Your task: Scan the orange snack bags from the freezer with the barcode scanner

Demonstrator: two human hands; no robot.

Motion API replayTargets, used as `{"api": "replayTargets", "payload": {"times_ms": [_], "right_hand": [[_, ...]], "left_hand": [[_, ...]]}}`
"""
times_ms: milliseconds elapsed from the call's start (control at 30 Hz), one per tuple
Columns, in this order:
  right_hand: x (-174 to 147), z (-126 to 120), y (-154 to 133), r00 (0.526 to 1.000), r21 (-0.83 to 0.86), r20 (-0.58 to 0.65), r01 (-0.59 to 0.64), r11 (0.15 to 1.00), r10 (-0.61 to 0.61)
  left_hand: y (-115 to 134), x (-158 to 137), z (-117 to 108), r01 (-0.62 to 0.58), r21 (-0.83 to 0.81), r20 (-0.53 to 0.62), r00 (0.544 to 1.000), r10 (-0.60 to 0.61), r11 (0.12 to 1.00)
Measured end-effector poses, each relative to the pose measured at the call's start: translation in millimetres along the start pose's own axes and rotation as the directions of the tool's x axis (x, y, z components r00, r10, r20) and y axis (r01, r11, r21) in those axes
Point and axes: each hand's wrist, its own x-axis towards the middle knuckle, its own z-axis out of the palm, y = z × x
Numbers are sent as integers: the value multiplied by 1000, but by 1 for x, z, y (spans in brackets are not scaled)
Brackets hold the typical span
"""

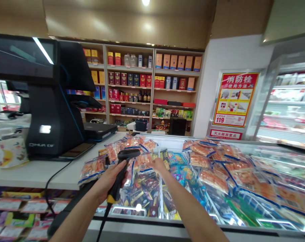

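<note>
My left hand (116,174) is wrapped round the handle of a black and yellow barcode scanner (128,154), its head tilted over the freezer with a cable hanging below. Just right of the scanner, my right hand (158,164) is closed on the edge of a clear, blue-edged packet (143,160) of orange-pink food. What the food is, I cannot tell. Similar packets (133,142) lie in a heap behind the scanner, and one packet (92,168) rests on the counter's edge to the left. More are piled to the right (213,181) on the freezer's glass top.
Wrapped items in wire baskets (161,198) show through the freezer glass. A black checkout terminal (55,117) stands on the white counter (48,173) at left. Below the counter are shelves of sweets (18,218). Shelves of boxes and bottles (152,87) line the back wall.
</note>
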Motion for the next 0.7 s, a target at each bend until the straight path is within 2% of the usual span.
{"api": "replayTargets", "payload": {"times_ms": [33, 100, 200, 300, 467, 700], "right_hand": [[4, -1, 4, 1000, 33, -12, -12, 999, 12], [11, -8, 16, 993, 81, -111, -20, 997, 29], [19, -28, 37, 948, 155, -320, 50, 987, 3], [21, -52, 52, 904, 226, -425, 65, 972, 38], [22, -76, 63, 880, 213, -467, 14, 977, 89], [25, -80, 67, 880, 239, -463, 10, 971, 105]], "left_hand": [[-1, -1, 0, -5, 0, 9, 1000, 5, 1000], [0, -4, 2, 10, -4, 32, 999, -10, 1000], [4, -9, 11, 42, -17, 31, 999, -42, 999], [8, -12, 22, 51, -24, 31, 998, -50, 998], [5, -7, 36, 67, -29, 163, 985, -61, 997], [2, -4, 56, 75, -21, 181, 981, -70, 997]]}}
